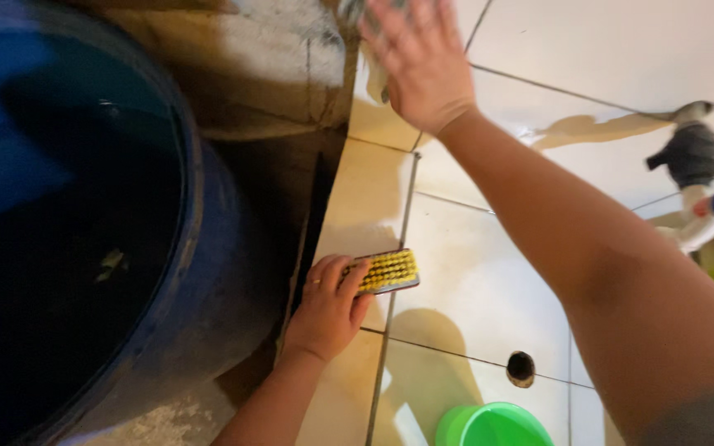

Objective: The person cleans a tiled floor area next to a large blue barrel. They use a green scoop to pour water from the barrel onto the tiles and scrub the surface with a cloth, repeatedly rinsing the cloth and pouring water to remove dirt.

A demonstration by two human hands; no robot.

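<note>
pale wet floor tiles (pixel 473 272) run beside a big blue water barrel (pixel 84 231). the left hand (pixel 328 310) grips a yellow-bristled scrub brush (pixel 387 271), bristles up, low on the tiles. the right hand (pixel 415 58) reaches far forward, fingers spread flat over a blurred cloth (pixel 371 33).

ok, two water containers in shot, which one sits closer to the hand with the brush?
The big dark blue barrel, right beside the left hand gripping the yellow-bristled brush. The small green bucket stands apart, at the bottom edge.
</note>
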